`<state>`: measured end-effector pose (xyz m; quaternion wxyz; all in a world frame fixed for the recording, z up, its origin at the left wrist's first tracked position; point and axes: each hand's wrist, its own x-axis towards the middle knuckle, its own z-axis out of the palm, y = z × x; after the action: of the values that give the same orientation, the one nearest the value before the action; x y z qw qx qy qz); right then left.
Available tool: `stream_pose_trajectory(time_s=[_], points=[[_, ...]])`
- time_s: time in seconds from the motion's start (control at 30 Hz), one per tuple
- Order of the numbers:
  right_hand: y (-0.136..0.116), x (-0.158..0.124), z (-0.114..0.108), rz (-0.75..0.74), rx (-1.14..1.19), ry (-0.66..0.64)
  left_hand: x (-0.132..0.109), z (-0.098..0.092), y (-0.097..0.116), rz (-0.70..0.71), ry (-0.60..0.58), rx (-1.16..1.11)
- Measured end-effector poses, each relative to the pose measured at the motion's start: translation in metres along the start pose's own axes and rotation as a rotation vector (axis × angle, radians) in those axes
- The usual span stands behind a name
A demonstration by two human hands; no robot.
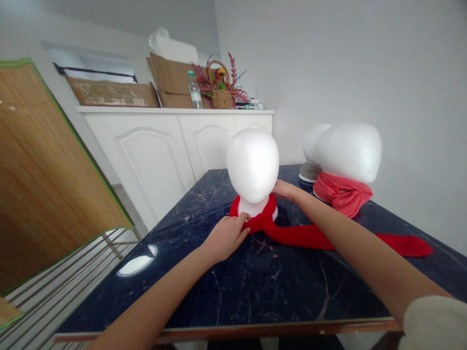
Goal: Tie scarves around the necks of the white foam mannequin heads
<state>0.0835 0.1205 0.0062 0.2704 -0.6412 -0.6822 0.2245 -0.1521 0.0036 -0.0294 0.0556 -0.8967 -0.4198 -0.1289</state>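
Observation:
A white foam head (253, 165) stands on the dark marble table (226, 287) with a red scarf (302, 236) wrapped around its neck. The scarf's long end trails right across the tabletop. My left hand (226, 236) pinches the scarf at the front left of the neck. On the neck's right side my right hand (285, 189) rests against the scarf; how its fingers grip is partly hidden behind the head.
A second foam head (350, 151) wearing a pinkish-red scarf (342, 193) stands at the right, with a third head (312, 146) behind it. White cabinets (171, 146) hold cardboard boxes, a water bottle (195, 90) and a flower basket (222, 92). A bamboo mat (44, 180) leans at left.

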Motion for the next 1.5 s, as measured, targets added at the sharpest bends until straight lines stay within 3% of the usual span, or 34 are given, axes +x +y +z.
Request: stream_pose_trajectory(time_s=[0.17,0.23,0.33,0.43,0.63,0.83,1.1,1.27,1.5], points=[[-0.004,-0.042,-0.027,-0.161,-0.355,-0.032,0.004,0.002,0.009,-0.002,0.06,0.142],[-0.006,-0.064,-0.028,-0.244,-0.471,-0.068,0.006,0.004,0.012,0.013,0.078,0.191],[-0.01,-0.09,-0.019,-0.485,-0.733,-0.076,0.009,0.006,0.014,0.036,0.087,0.222],[-0.01,-0.094,-0.01,-0.737,-0.969,-0.04,0.011,0.008,0.014,0.055,0.087,0.216],[0.005,-0.072,-0.014,-0.927,-0.922,-0.051,0.007,0.007,0.012,0.104,0.104,0.222],[0.02,-0.071,-0.029,-0.941,-0.897,0.01,-0.007,0.0,0.003,0.156,0.073,0.09],[0.022,-0.083,-0.005,-1.011,-0.756,-0.079,-0.008,0.004,0.001,0.119,0.033,-0.004],[0.022,-0.078,-0.011,-0.966,-0.818,-0.044,-0.012,-0.002,-0.003,0.163,-0.01,-0.065],[0.041,-0.057,-0.034,-0.881,-0.82,0.045,-0.025,-0.013,-0.04,0.204,-0.076,-0.093]])
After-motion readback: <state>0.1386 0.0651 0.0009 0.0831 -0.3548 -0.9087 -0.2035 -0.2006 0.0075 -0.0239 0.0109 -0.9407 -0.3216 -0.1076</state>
